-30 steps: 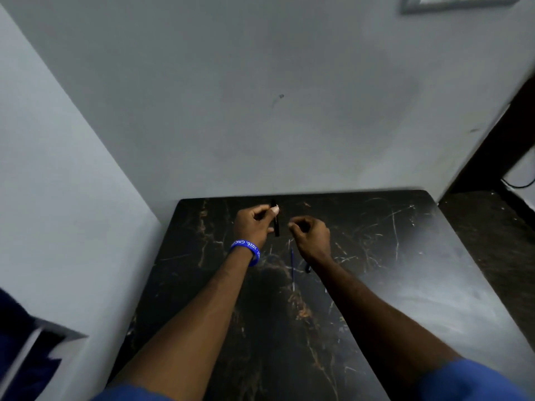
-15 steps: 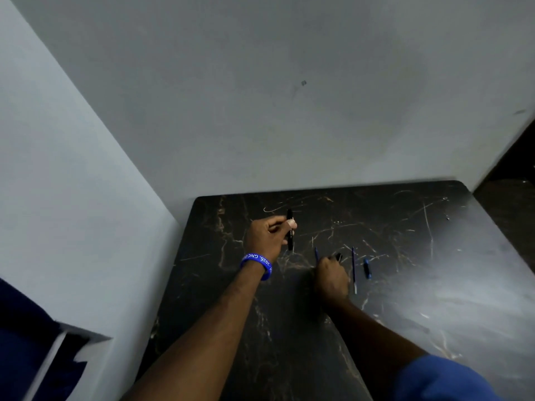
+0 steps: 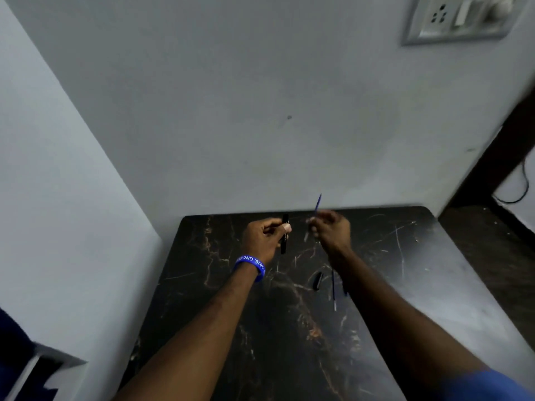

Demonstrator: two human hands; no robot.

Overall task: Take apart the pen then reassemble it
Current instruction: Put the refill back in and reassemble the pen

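Observation:
My left hand [image 3: 265,237], with a blue wristband, holds a black pen barrel [image 3: 285,237] upright over the far part of the dark marble table [image 3: 220,299]. My right hand [image 3: 331,230] is raised just right of it and pinches a thin blue refill [image 3: 317,204] that points up and away. On the table below my right forearm lie a black pen piece [image 3: 317,280] and a second thin blue refill [image 3: 333,290], with a small dark piece partly hidden by the arm.
Grey walls close in the table at the back and left. A wall socket plate [image 3: 460,17] is at the top right. A dark floor and doorway with a cable [image 3: 518,195] lie to the right.
My right hand has risen from the table with a blue refill and moved up beside the barrel. My left hand keeps holding the barrel.

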